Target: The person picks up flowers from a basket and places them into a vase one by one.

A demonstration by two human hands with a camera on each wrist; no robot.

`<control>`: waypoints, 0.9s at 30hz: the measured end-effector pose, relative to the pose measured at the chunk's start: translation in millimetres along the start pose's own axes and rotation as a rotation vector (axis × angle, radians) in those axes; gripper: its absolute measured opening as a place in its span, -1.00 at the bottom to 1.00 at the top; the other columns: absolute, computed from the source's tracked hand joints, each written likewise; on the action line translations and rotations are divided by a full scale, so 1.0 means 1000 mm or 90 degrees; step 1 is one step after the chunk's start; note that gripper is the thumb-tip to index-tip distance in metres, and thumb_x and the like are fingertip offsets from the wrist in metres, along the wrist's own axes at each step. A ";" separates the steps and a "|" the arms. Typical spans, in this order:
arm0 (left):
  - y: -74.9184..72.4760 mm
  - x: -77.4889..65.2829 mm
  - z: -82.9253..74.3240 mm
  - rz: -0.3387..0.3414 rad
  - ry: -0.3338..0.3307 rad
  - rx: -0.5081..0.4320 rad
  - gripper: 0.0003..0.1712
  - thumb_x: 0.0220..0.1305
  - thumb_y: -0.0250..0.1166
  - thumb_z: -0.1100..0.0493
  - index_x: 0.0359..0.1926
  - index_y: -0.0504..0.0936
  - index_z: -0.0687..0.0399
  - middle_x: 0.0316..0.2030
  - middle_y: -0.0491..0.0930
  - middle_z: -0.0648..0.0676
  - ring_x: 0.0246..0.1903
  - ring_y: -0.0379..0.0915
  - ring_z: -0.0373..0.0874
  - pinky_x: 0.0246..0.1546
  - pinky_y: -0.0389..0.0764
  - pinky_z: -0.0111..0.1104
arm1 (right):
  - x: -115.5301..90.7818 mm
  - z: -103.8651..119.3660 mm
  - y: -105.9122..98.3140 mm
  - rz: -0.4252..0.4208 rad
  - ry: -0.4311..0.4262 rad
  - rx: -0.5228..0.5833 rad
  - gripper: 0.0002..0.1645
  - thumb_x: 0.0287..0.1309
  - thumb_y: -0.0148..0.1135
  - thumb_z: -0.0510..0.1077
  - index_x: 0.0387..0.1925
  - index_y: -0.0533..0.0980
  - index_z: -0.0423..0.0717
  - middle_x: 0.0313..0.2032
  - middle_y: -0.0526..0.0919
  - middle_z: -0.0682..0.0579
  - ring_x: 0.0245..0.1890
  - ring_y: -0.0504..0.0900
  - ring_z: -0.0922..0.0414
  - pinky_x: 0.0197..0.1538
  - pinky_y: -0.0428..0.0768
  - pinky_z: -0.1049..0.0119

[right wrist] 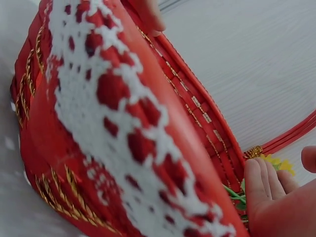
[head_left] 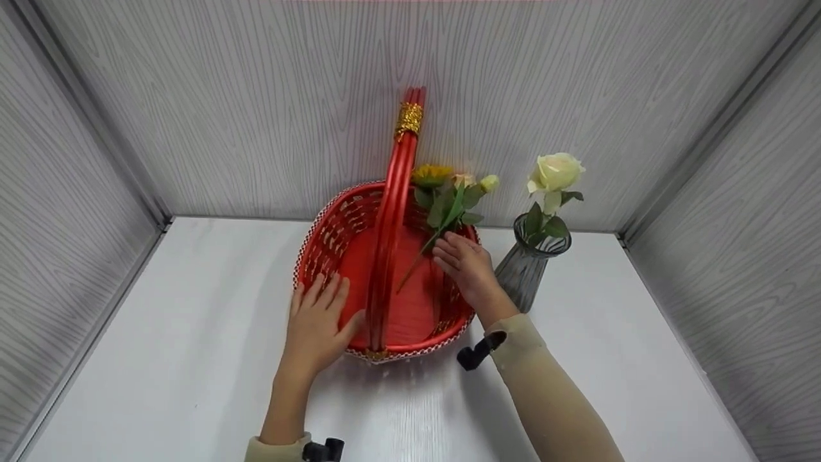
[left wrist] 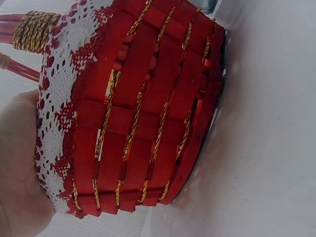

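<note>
Head view shows the basket point(head_left: 410, 317) on the bench point(head_left: 192, 321), its handle point(head_left: 390, 224) arching over the middle. A bunch of flowers point(head_left: 442, 206), with a sunflower point(head_left: 431, 173) among them, leans at the far right inside, one stem point(head_left: 417, 264) slanting down toward the floor of the basket. To the right stands the vase point(head_left: 523, 276), holding a rose point(head_left: 557, 172).

Both hands look free of any grasp. The left hand point(head_left: 317, 327) lies spread over the near left rim; the right hand point(head_left: 467, 266) reaches in just beside the stem, fingers straight and together. Whether it touches the stem, I cannot tell.

The step seems to be settling the flowers in the basket. It calls for light, flat pressure from the left hand so the rim does not tip. The right is best guiding stems low down, sparing petals and leaves. The handle could snag a leaf, and the right forearm needs care beside the vase.
</note>
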State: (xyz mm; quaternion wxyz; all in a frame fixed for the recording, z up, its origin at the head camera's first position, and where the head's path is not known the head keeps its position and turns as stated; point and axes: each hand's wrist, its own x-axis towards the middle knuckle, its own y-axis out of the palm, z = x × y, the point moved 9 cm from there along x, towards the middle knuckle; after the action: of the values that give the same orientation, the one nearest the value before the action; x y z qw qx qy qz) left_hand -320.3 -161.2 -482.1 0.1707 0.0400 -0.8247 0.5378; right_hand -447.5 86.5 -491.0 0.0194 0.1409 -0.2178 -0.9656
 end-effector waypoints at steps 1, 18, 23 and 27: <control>0.000 0.000 0.000 0.001 0.000 0.000 -0.18 0.40 0.04 -0.32 0.46 0.32 0.11 0.45 0.27 0.19 0.49 0.04 0.21 0.49 -0.22 0.14 | 0.002 -0.001 0.000 0.001 0.005 0.008 -0.40 0.50 0.01 -0.12 0.44 0.24 -0.27 0.37 0.39 -0.29 0.31 0.48 -0.07 0.31 0.50 0.15; -0.001 -0.001 -0.001 -0.003 0.000 -0.002 -0.17 0.39 0.04 -0.32 0.46 0.32 0.11 0.44 0.28 0.20 0.49 0.03 0.21 0.49 -0.22 0.14 | 0.033 -0.007 -0.001 -0.028 0.053 0.101 -0.26 0.52 -0.07 -0.02 0.54 -0.01 -0.22 0.50 0.15 -0.21 0.49 0.19 -0.05 0.46 0.28 0.19; 0.001 -0.001 -0.001 0.012 -0.004 0.001 -0.16 0.39 0.03 -0.33 0.48 0.28 0.09 0.46 0.26 0.18 0.50 0.00 0.20 0.50 -0.23 0.14 | 0.041 -0.015 -0.004 -0.024 0.065 0.136 -0.22 0.51 -0.05 0.00 0.56 -0.05 -0.18 0.54 0.04 -0.19 0.53 0.09 -0.04 0.49 0.21 0.19; 0.000 -0.001 -0.001 0.015 -0.006 0.006 -0.15 0.40 0.02 -0.34 0.48 0.28 0.09 0.46 0.25 0.18 0.51 -0.01 0.19 0.50 -0.24 0.14 | 0.044 -0.020 -0.002 -0.002 0.083 0.158 -0.22 0.52 -0.07 0.03 0.57 -0.07 -0.13 0.57 -0.04 -0.15 0.56 0.00 -0.03 0.51 0.16 0.17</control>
State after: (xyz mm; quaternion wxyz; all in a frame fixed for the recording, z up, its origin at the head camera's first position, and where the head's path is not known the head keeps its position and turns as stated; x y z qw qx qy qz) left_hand -319.1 -160.7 -482.6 0.1604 0.0334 -0.8234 0.5432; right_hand -484.0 75.5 -521.2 0.0141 0.2049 -0.3337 -0.9200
